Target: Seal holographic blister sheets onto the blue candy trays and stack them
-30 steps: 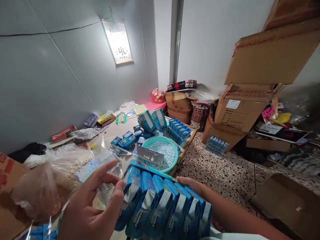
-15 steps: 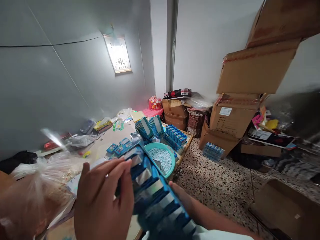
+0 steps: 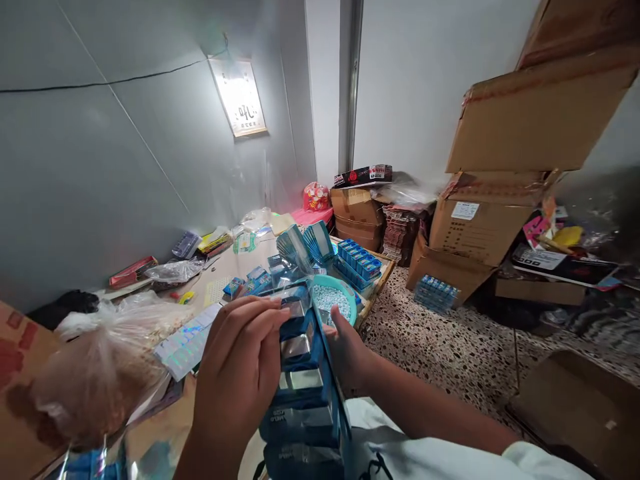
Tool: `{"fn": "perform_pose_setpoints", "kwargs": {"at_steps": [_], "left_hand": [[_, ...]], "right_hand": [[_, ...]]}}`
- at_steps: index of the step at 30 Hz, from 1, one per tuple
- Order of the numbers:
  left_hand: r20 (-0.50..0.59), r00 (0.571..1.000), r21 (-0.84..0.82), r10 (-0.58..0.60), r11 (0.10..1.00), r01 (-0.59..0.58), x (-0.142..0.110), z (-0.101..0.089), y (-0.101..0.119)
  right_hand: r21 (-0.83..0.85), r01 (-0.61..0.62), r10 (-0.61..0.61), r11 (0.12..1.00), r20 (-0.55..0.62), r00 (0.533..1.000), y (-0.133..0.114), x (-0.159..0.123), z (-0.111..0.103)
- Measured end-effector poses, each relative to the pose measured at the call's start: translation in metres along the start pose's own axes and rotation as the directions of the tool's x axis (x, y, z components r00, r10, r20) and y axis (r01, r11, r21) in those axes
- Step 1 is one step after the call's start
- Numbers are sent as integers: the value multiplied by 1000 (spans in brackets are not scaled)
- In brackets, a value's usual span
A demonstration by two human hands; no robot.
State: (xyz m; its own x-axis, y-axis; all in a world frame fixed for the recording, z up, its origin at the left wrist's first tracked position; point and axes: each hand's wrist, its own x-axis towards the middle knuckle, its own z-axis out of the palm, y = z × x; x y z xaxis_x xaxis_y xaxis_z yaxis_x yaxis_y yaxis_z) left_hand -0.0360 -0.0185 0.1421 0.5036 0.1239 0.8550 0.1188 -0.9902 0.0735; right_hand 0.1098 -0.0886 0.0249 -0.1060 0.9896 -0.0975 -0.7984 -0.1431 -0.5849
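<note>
Both my hands hold a long row of blue and silver small boxes (image 3: pixel 303 373), now turned end-on so it runs away from me. My left hand (image 3: pixel 243 363) wraps its fingers over the left side and top of the row. My right hand (image 3: pixel 347 350) presses against the right side, thumb up near the far end. Just beyond the row sits a teal bowl (image 3: pixel 345 297) of small white pellets on a low table (image 3: pixel 225 267), with more blue boxes (image 3: pixel 360 259) and fanned blue cartons (image 3: pixel 305 243) behind it.
A clear plastic bag (image 3: pixel 100 360) bulges at the left, beside a holographic sheet (image 3: pixel 185 343). Stacked cardboard boxes (image 3: pixel 500 173) stand at the right on a speckled floor (image 3: pixel 450 347). A lit sign (image 3: pixel 239 97) hangs on the grey wall.
The row of blue boxes has swung from lying crosswise in front of me to pointing away. My left hand moved from a clear bag onto the row and closed on it.
</note>
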Motion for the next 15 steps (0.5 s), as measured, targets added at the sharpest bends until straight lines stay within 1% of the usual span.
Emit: {"fn": "perform_pose_setpoints", "kwargs": {"at_steps": [3, 5, 7, 10, 12, 13, 15], "left_hand": [[-18, 998, -36, 57, 998, -58, -4, -1, 1], [-54, 997, -10, 54, 998, -55, -6, -4, 1], [-83, 996, 12, 16, 1000, -15, -9, -7, 0], [-85, 996, -5, -27, 1000, 27, -9, -11, 0], [-150, 986, 17, -76, 997, 80, -7, -12, 2], [-193, 976, 50, -103, 992, 114, -6, -13, 3], [-258, 960, 163, -113, 974, 158, -4, -16, 4]], "right_hand": [[14, -4, 4, 1000, -10, 1000, -14, 18, 6], [-11, 15, -15, 1000, 22, 1000, -21, 26, 9], [-38, 47, -44, 998, 75, 996, -24, 29, 11], [-40, 108, -102, 993, 131, 986, -21, 28, 12], [-30, 132, -127, 991, 137, 982, -16, 27, 12], [-29, 127, -122, 991, 133, 984, -14, 27, 13], [-39, 87, -82, 995, 120, 989, -11, 26, 15]]}}
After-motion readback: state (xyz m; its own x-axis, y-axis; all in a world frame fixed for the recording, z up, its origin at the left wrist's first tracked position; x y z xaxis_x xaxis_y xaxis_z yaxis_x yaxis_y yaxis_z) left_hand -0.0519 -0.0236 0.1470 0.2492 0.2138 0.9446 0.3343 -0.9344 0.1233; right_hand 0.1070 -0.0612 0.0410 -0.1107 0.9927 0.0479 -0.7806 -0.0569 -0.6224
